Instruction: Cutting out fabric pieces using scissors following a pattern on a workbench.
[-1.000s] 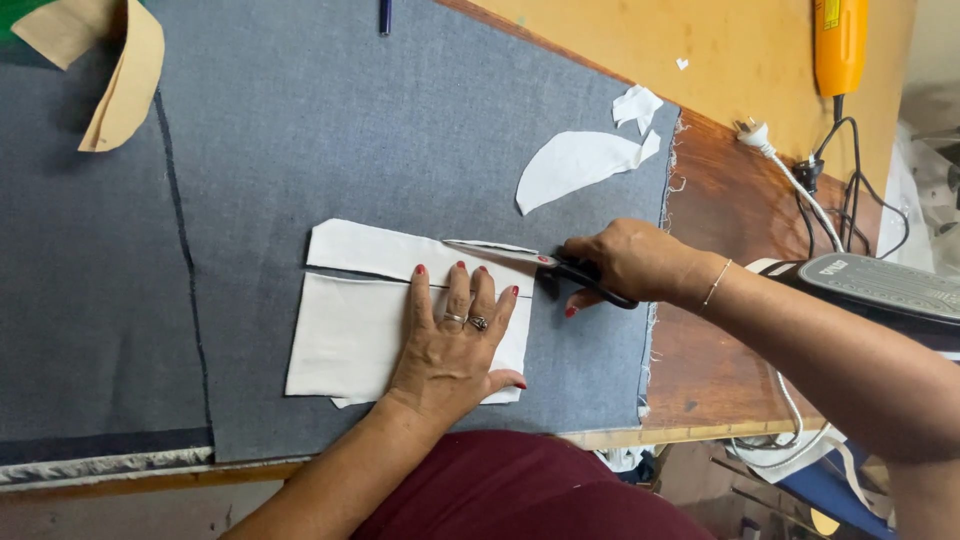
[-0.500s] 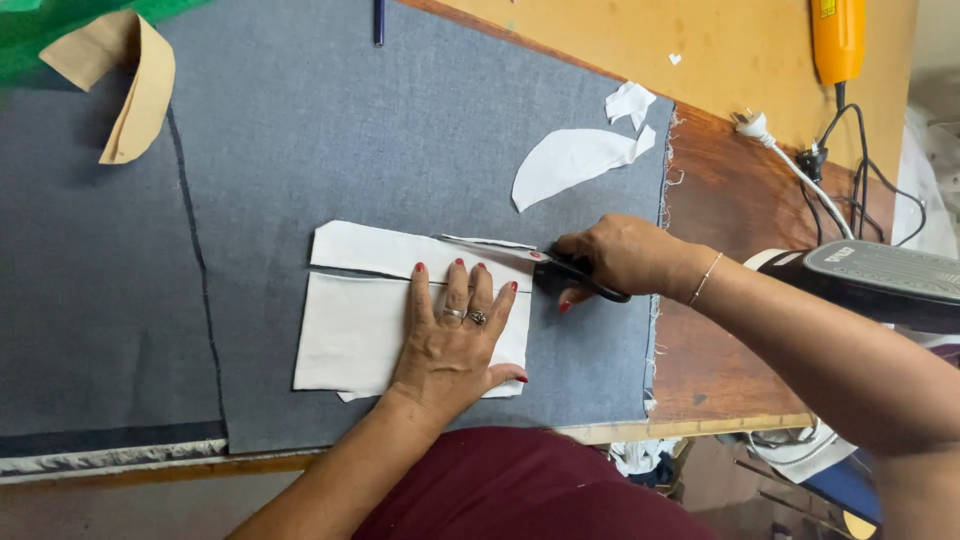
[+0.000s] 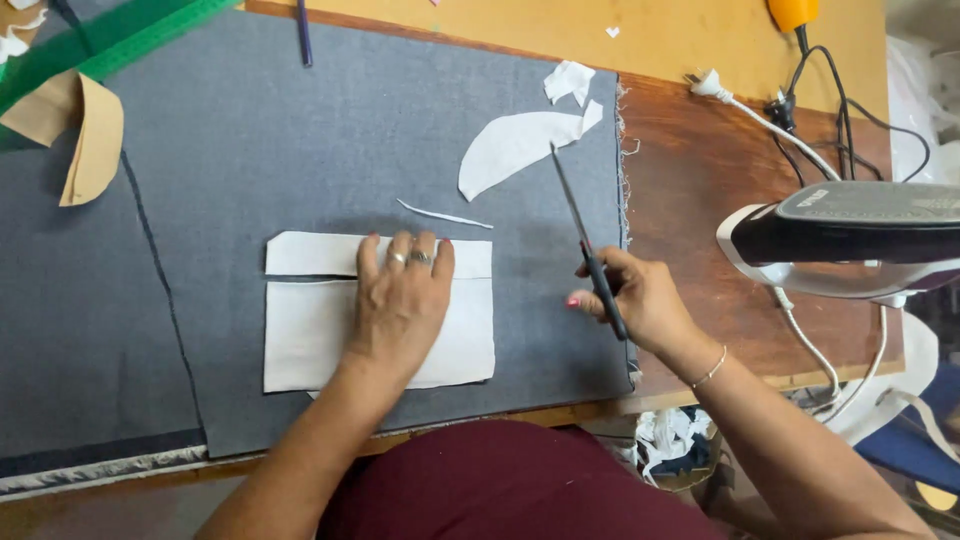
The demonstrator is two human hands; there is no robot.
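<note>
My left hand (image 3: 400, 300) lies flat, fingers together, on a white rectangular fabric piece (image 3: 310, 340) that rests on dark blue denim (image 3: 300, 130). A cut line runs across the white piece near its top edge. My right hand (image 3: 635, 300) is to the right of the piece and grips black-handled scissors (image 3: 585, 235), blades closed and pointing away from me. A thin white trimmed strip (image 3: 445, 215) lies on the denim just above the white piece. A curved white offcut (image 3: 515, 145) sits farther back.
A clothes iron (image 3: 850, 235) stands at the right on the wooden table (image 3: 700, 160), with cords and a plug (image 3: 710, 85) behind it. A tan curved pattern piece (image 3: 95, 150) and green fabric (image 3: 110, 35) lie at the far left. White scraps (image 3: 675, 440) hang below the table edge.
My right hand pulled the scissors out of the white piece and swung them right, blades now pointing away. A thin cut strip now lies above the piece. My left hand stayed pressing.
</note>
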